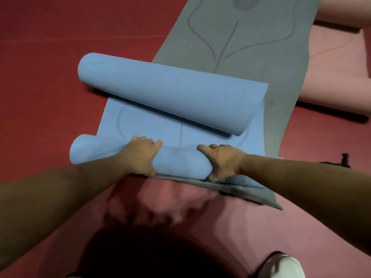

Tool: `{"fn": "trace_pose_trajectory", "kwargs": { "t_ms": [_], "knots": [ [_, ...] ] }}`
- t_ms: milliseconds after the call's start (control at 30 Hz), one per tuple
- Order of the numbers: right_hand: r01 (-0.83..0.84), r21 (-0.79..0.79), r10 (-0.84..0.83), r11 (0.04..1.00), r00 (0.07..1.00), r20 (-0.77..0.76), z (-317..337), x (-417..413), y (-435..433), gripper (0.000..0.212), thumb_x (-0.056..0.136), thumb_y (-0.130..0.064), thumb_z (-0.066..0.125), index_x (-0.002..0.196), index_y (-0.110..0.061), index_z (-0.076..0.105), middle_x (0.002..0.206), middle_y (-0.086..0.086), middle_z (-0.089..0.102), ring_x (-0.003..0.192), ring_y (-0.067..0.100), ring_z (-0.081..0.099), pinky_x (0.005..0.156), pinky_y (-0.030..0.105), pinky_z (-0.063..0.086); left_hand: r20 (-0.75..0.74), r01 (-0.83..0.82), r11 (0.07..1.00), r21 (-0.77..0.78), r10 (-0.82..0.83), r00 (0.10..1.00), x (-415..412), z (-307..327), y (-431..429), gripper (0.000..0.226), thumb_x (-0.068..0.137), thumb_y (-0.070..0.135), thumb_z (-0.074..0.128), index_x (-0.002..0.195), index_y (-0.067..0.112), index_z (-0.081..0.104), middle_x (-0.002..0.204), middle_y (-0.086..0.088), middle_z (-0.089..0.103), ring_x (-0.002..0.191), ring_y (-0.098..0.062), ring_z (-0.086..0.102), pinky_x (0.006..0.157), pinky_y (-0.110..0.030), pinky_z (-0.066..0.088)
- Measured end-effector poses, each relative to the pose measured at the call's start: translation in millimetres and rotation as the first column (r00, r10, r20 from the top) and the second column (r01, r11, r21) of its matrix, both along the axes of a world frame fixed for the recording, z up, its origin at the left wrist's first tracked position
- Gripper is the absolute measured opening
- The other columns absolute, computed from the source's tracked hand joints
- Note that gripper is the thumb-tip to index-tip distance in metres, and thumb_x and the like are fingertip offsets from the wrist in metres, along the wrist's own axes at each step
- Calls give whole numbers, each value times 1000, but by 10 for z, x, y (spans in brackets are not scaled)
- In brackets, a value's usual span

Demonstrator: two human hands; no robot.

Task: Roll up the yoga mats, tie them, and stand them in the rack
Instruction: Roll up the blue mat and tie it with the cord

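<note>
While the blue yoga mat [152,123] lay across the grey mat [241,37], both hands were clamped on its near roll [180,162]. The left hand [140,155] gripped the roll left of its middle, fingers curled over the top. The right hand [222,161] gripped the roll's right end in the same manner. The hands were apart, with a bare section of roll between them. A short flat section of the blue mat separated the near roll from a far roll [170,93], which was looser and lay at an angle. The grey mat extended away, flat on the red floor [50,57]. Pink mats lay beside it at right [331,73] and under its near edge [220,217]. A black strap [345,158] lay on the floor near the right forearm.
</note>
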State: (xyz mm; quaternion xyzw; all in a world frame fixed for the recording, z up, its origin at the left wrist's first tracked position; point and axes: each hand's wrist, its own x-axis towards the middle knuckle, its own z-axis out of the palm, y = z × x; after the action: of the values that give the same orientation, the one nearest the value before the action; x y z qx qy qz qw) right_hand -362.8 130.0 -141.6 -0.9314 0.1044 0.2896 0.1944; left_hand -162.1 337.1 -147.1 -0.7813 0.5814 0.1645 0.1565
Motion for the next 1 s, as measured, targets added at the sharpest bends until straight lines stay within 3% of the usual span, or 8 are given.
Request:
{"fn": "trace_pose_trajectory", "kwargs": {
  "t_ms": [233, 467, 567, 667, 733, 833, 900, 1000],
  "knots": [
    [156, 366, -52, 917, 959, -278, -85, -105, -10, 106, 60, -46, 87, 147, -48, 26, 132, -15, 54, 123, 11, 52, 106, 32, 45, -352, -24, 972, 235, 108, 930, -33, 13, -3, 93, 53, 59, 79, 128, 24, 37, 97, 9, 58, 102, -19, 57, 94, -34, 37],
    [128, 264, -20, 956, 926, -377, -47, 41, -169, 91, 72, -60, 79, 149, -42, 34, 144, -6, 43, 136, 16, 39, 115, 37, 34, -164, 47, 976, 213, -11, 986, 226, -35, -17, 119, 32, 99, 45, 128, 29, 46, 130, 1, 35, 131, -19, 29, 115, -49, 13],
    [303, 325, -254, 896, 949, -184, 209, 69, -377, 65, 89, -69, 42, 138, -27, 52, 139, -6, 51, 133, 14, 43, 119, 33, 25, -119, 131, 972, 196, -109, 987, 170, -27, 30, 123, 33, 103, 31, 125, 23, 48, 119, 1, 36, 115, -18, 35, 102, -38, 22],
    [491, 294, -565, 820, 780, 271, 236, 129, -487, 65, 100, -54, 42, 154, -20, 29, 156, 0, 31, 143, 18, 30, 120, 31, 19, -130, 160, 976, 147, -141, 981, 122, -37, 78, 128, 33, 104, 22, 132, 26, 47, 116, 3, 34, 108, -15, 33, 93, -32, 23],
    [520, 107, -508, 848, 738, 445, 192, 146, -395, 76, 98, -54, 46, 159, -21, 14, 165, 12, 5, 151, 30, 11, 123, 44, 11, -159, 173, 977, 122, -153, 975, 83, 46, 68, 127, 42, 102, 27, 145, 29, 36, 119, 2, 39, 111, -17, 40, 95, -32, 26],
    [306, 21, -299, 952, 910, 288, 143, 132, -124, 85, 91, -66, 50, 155, -18, 21, 157, 18, 25, 140, 39, 35, 116, 47, 30, -255, -16, 995, 94, 39, 966, 131, 168, 10, 87, 74, 73, 61, 140, 22, 36, 123, -3, 58, 112, -27, 54, 92, -32, 33],
    [116, -61, -111, 991, 990, 92, 6, 34, 98, 93, 84, -76, 48, 152, -19, 21, 145, 14, 38, 127, 38, 48, 107, 49, 39, -132, -18, 999, -51, 11, 991, 157, 201, -24, 50, 91, 59, 49, 121, 19, 51, 111, -6, 64, 105, -30, 59, 88, -38, 36],
    [-30, -186, 28, 982, 1000, -9, -105, -68, 262, 109, 76, -81, 52, 154, -20, 7, 143, 11, 37, 123, 37, 46, 104, 49, 38, 119, 36, 980, -195, -13, 993, 140, 26, 38, 51, 96, 45, 31, 87, 11, 68, 91, -15, 61, 80, -34, 60, 73, -43, 44]
  ]
}}
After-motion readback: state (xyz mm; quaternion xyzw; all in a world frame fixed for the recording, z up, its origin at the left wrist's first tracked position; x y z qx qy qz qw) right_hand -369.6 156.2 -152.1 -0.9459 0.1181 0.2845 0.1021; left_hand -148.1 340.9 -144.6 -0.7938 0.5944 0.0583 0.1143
